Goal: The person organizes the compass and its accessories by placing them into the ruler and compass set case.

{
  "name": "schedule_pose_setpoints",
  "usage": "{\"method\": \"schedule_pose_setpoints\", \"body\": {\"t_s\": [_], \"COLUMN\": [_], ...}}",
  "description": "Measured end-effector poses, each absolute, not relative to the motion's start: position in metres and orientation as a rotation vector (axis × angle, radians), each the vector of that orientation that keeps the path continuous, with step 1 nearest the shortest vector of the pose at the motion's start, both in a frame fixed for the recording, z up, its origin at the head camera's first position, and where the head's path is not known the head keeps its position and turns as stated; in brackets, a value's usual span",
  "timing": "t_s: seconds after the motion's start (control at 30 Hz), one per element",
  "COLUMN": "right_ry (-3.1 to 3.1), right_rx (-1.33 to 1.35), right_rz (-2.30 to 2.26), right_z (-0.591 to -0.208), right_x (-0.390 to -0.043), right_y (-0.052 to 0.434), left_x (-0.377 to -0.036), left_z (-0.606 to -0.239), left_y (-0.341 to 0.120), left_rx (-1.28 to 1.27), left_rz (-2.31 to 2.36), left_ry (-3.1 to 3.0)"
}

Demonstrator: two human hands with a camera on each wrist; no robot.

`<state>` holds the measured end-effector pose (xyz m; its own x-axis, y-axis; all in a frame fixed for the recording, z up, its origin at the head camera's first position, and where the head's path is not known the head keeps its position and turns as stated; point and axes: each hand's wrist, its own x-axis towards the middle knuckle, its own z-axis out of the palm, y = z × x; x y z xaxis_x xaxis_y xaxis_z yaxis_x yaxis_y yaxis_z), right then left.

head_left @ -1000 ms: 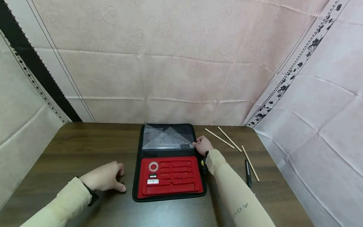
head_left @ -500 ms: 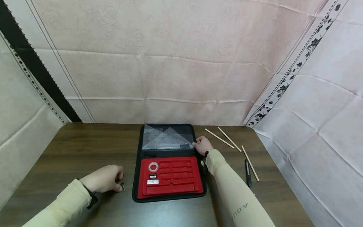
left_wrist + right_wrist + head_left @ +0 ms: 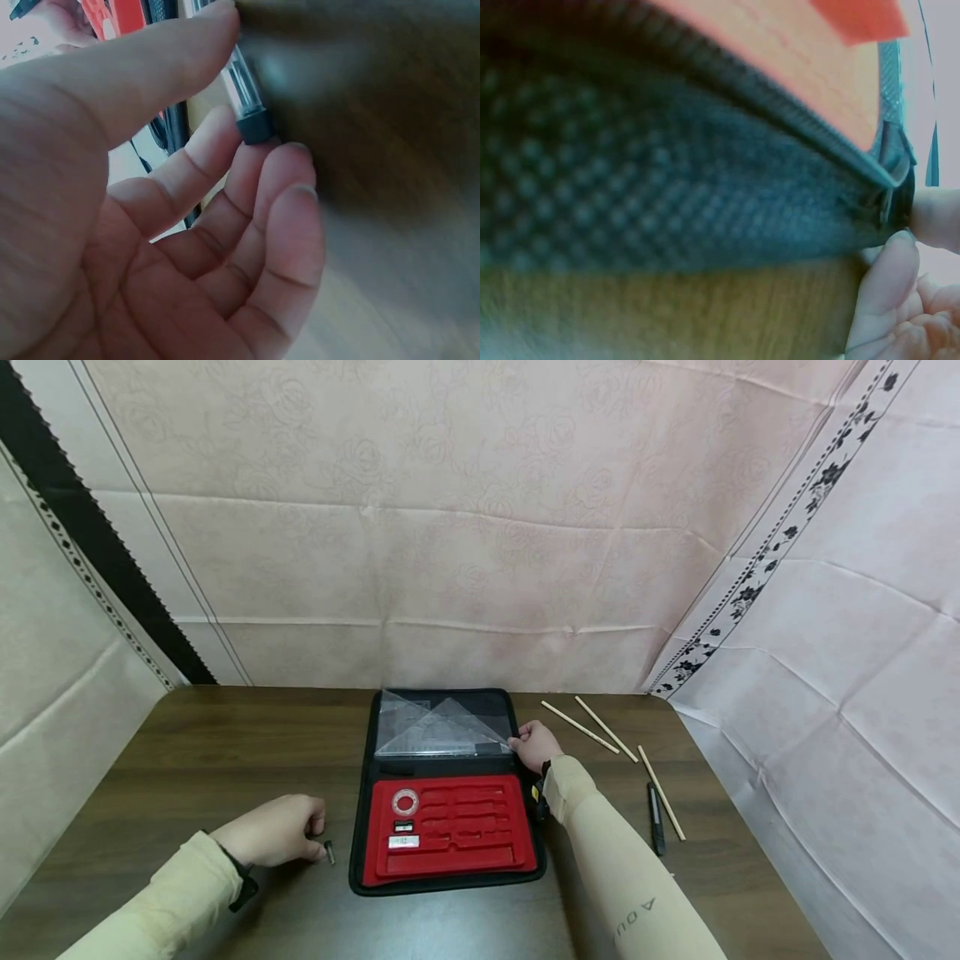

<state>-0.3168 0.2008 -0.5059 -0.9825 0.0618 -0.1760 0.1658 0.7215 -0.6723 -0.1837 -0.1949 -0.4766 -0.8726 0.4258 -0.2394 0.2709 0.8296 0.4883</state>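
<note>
A: What has just changed?

B: Mostly the small clear tube [image 3: 244, 91]. It now pokes out farther past the thumb of your left hand [image 3: 273, 835] than it did a moment ago, when your fingers hid more of it.

A: Is it held?

B: It looks that way. Your fingers curl in, with the thumb across the tube and the fingertips at its black cap [image 3: 256, 127], so I judge it a light pinch. The thumb hides how firm it is. The tube is low by the table [image 3: 247, 743], to the left of the unfolded black case [image 3: 457, 765] and apart from it; I can't tell whether it touches the wood.

A: And the other side?

B: Your right hand [image 3: 537, 746] hasn't moved. Thumb and finger pinch the case's right edge, beside the half with the clear triangular sheets [image 3: 442, 735].

A: So what does that mean for the work?

B: I'd say all the action is at your left fingertips, while your right hand seems to steady the case. The tube remains outside the red tray [image 3: 465, 861], and a grip that slight could let it roll.
</note>
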Motion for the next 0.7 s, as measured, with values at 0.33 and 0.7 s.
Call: {"method": "schedule_pose_setpoints", "body": {"t_s": [0.33,0.7], "right_ry": [2.792,2.804], "right_rx": [0.184,0.177], "right_rz": [-1.095,-1.078], "right_z": [-0.5073,-0.5049], "right_x": [-0.3154,-0.3136], "right_y": [0.2007,0.2004], "left_x": [-0.1858,-0.1913], "left_z": [-0.4814,-0.4765], "left_y": [-0.2007,-0.1943], "left_rx": [0.547,0.514], "left_rz": [0.613,0.574], "left_ry": [2.659,2.712]}}
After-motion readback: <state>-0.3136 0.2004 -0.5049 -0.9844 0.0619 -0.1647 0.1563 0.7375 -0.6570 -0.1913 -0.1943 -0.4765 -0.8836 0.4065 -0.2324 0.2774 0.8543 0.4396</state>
